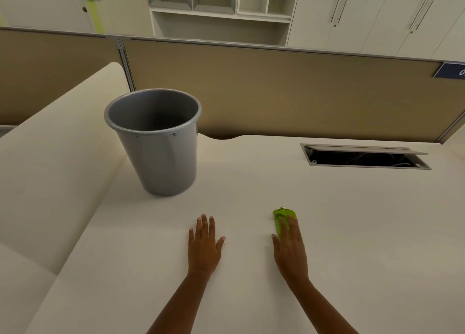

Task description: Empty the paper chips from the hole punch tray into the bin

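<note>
A small bright green hole punch lies flat on the white desk, right of centre. My right hand rests palm down with its fingers laid over the punch's near half; the fingers are flat, not curled around it. My left hand lies flat on the desk with its fingers spread and nothing under it. A grey plastic bin stands upright on the desk to the far left, beyond my left hand. Its inside looks dark; I cannot tell what it holds.
An open cable hatch is sunk into the desk at the back right. A tan partition wall runs along the desk's far edge. A cream rounded panel rises along the left side. White cabinets stand behind.
</note>
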{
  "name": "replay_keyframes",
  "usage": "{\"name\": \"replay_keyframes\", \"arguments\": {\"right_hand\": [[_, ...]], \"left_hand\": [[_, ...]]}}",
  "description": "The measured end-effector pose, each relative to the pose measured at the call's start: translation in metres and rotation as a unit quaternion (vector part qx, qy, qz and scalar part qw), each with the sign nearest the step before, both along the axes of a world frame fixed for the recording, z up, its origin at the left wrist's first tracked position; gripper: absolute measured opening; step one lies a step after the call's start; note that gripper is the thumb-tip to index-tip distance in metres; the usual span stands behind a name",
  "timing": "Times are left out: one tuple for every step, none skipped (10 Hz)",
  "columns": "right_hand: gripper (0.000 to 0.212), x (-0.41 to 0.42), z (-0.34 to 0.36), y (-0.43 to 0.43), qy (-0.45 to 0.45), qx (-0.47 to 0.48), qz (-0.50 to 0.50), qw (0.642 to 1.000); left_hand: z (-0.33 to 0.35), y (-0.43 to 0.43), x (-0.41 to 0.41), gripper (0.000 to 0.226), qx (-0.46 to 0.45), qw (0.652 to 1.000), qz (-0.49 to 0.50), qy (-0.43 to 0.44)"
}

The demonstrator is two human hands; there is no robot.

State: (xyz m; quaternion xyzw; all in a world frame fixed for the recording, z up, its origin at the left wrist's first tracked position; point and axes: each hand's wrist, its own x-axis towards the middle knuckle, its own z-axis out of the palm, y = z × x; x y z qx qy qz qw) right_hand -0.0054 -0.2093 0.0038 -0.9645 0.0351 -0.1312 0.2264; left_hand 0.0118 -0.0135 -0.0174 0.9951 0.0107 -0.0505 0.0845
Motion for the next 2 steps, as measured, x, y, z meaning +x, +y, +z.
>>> {"name": "replay_keyframes", "arguments": {"right_hand": [[0.073,-0.002,0.006,0.014,0.032,-0.097,0.031,0.994],[0.08,0.002,0.0,0.029,0.056,-0.135,0.06,0.987]], "left_hand": [[0.0,0.002,0.0,0.111,0.008,1.0,0.0,-0.002],[-0.001,0.001,0.0,0.118,0.039,0.999,-0.001,-0.001]]}}
